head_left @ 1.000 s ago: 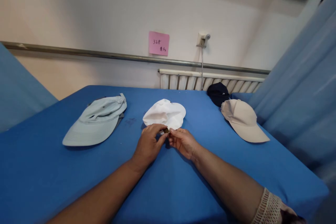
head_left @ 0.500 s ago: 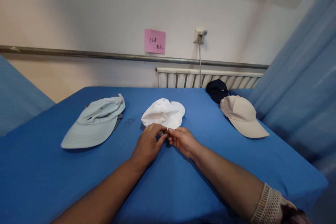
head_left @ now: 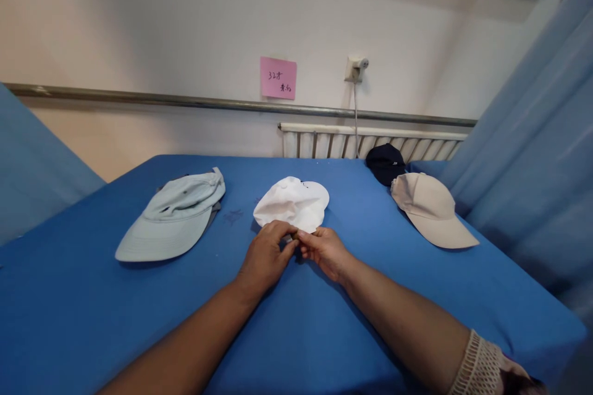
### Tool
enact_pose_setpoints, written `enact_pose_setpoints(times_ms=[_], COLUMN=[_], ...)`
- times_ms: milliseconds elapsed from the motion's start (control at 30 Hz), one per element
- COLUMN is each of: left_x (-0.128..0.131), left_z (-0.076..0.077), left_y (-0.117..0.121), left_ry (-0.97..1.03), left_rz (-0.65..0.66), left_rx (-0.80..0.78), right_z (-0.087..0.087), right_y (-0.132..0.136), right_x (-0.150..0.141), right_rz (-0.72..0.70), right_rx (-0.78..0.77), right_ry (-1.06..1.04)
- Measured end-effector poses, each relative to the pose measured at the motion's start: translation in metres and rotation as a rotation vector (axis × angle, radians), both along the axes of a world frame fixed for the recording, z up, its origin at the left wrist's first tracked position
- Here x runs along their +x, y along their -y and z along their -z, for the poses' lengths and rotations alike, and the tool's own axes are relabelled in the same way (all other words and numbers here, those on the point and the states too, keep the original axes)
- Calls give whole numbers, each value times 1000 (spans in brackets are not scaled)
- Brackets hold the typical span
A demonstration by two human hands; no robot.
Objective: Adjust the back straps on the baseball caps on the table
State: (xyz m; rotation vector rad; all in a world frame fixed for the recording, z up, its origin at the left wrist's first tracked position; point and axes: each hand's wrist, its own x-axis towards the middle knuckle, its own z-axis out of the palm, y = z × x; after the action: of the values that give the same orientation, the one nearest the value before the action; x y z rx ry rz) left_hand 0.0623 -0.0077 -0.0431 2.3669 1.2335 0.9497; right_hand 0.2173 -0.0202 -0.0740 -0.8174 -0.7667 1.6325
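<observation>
From your head camera, your left hand point(head_left: 265, 255) and right hand point(head_left: 324, 250) meet at the near edge of the white cap point(head_left: 293, 203), which lies flat near the middle of the blue table point(head_left: 296, 321). Both hands are pinched, thumb against fingertips, on a small dark piece point(head_left: 295, 236) at the cap's near edge; it may be the buckle of the back strap, but it is too small to tell for sure. Your forearms run in from the bottom of the view, and a pale lace cuff point(head_left: 473, 365) sits on your right arm. To the left of the white cap, well apart from it, a light blue cap point(head_left: 173, 216) lies with its brim toward you, and something darker shows just under its right side. On the right, a beige cap point(head_left: 430, 208) rests near the table's edge, brim toward you, with a dark navy cap point(head_left: 385, 163) just behind it, the two touching or nearly so. None of the caps has anything lying in it as far as the view shows. Behind the table, a pink note point(head_left: 278, 78) is stuck on the wall above a metal rail point(head_left: 139, 99), with a wall socket point(head_left: 354, 68) and its cable hanging beside it, and a white radiator point(head_left: 333, 141) below. Blue curtains point(head_left: 532, 136) hang on the right.
</observation>
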Motion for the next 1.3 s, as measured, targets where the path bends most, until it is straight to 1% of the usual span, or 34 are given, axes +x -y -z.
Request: enact_pose_setpoints(times_ms=[167,367,500,767,933,1100,1233,1300], left_x=[0,0,0,1,1,0,0,0], left_z=[1,-1,-1,-3,-3,-1,2,3], left_y=[0,0,1,3,2,1,1,2], left_ry=[89,103,67,-59,-88,-33,40,82], left_rz=[-39,1,0,-10,-17,-8,10,-5], left_rx=[-49,-53,-40,9,5,-13,-25,-24], right_z=[-2,0,3,4,8,10,9,8], right_y=[1,-1,-2,-2,-3,-5,-5,-4], right_x=[0,0,0,-2,-3,-2,-1,0], right_rz=[30,62,81,92,109,106,103,100], right_rx=[-34,-34,-33,-19,-17,-10,-18,-14], right_ry=[-6,59,78,122,126,143,156,149])
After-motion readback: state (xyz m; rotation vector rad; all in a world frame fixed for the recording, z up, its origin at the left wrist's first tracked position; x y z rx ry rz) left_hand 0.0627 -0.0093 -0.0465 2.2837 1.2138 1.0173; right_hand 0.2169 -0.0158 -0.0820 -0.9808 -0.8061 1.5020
